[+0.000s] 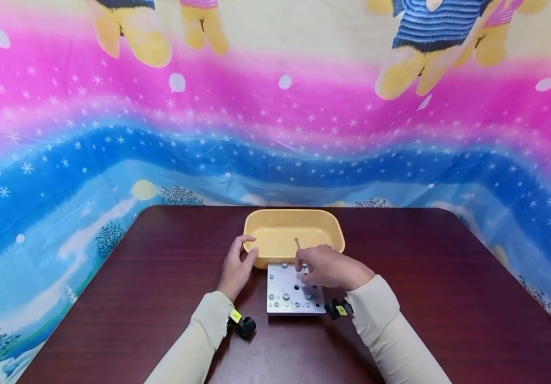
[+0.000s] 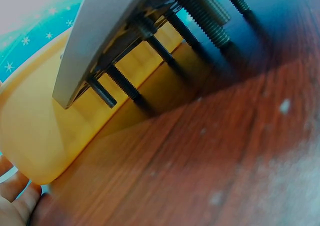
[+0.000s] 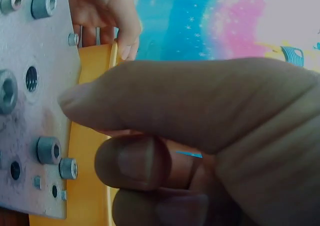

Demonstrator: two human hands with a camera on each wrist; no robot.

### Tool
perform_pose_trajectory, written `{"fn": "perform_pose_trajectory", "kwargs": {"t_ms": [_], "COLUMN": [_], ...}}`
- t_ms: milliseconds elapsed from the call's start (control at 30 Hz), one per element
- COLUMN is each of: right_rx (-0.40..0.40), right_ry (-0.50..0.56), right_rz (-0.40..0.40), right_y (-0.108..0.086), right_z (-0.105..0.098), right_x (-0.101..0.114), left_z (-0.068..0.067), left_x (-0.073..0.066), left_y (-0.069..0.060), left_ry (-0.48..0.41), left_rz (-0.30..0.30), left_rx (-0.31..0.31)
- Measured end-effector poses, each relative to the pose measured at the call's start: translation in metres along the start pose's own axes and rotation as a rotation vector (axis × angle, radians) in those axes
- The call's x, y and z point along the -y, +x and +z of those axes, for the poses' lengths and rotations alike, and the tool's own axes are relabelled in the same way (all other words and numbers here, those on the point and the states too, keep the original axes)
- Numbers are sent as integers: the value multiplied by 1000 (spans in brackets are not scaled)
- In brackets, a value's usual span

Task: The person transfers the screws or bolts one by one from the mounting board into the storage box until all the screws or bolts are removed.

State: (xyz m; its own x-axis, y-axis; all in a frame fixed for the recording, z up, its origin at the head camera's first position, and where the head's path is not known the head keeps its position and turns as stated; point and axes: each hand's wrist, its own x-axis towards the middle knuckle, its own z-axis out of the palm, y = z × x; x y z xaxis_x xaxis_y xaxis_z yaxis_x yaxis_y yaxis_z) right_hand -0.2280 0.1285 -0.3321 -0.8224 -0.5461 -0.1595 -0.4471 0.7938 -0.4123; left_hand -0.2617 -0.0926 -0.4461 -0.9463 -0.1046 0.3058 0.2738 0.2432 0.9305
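My left hand (image 1: 238,269) rests at the left end of a yellow plastic tub (image 1: 251,250), its fingers on the rim and wall. In front of the tub stands a silver metal plate (image 1: 280,280) carrying several socket head bolts (image 3: 48,150). My right hand (image 1: 330,266) is over the plate's far right part, its fingers curled, the thumb (image 3: 150,93) stretched out. A thin bolt (image 1: 297,244) sticks up from the right fingers, which seem to pinch its lower end; that end is hidden. From the left wrist, threaded shanks (image 2: 120,81) show beneath the plate.
A dark reddish wooden table (image 1: 179,240) carries everything. Behind it hangs a printed cloth (image 1: 275,133) with snowflakes and bears. The plate has several open holes, one a threaded hole (image 3: 31,79). Plate and tub stand close together.
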Motion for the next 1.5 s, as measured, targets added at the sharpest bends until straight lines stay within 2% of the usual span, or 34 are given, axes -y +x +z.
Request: {"fn": "perform_pose_trajectory", "kwargs": {"t_ms": [333,700,1167,1500], "right_rx": [6,47,131,194], "right_ry": [-24,-20,-8,31], "right_rz": [-61,-69,-67,3], "right_y": [-3,-3,-6,-10], "right_z": [0,1,7,11], "right_x": [4,5,11,20], "left_z": [-1,0,0,0], "left_x": [0,2,5,4], "left_y": [1,2,0,1], "left_ry": [12,-15,-13,-7], "left_rz": [-3,9,14,15], "left_rx": [-9,11,15,12]}}
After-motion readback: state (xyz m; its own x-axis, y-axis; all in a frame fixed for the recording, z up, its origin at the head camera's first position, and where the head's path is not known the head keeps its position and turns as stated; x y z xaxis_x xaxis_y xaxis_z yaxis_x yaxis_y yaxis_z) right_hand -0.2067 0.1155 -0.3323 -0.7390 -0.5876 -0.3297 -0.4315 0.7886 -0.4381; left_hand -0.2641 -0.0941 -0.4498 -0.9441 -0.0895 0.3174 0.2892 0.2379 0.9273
